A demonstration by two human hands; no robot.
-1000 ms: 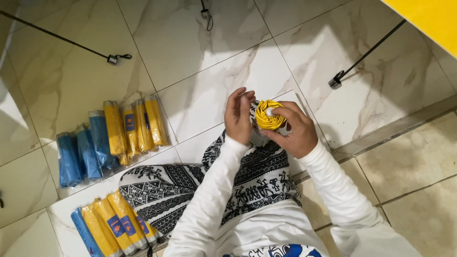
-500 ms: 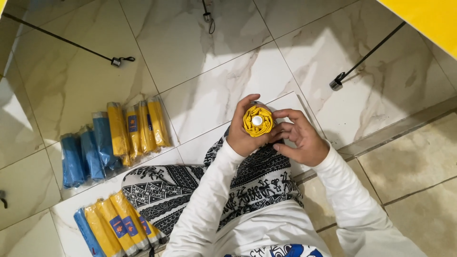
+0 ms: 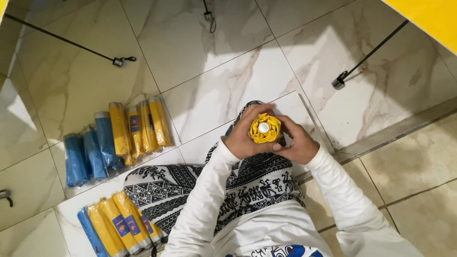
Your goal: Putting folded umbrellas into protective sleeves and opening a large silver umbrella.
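Now both hands [image 3: 271, 143] close around yellow folded umbrella [image 3: 265, 128], upright, previously tilted

folded yellow umbrella [image 3: 265, 128] shaft hidden by hands, lower bundle [image 3: 119, 226] edge-cropped

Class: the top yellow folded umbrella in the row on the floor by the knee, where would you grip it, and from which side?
Probably mid-shaft, from above: that yellow folded umbrella lies flat with a neighbour tight on one side, so only its upper face and outer edge are free for fingers. Both hands, left and right, are busy.
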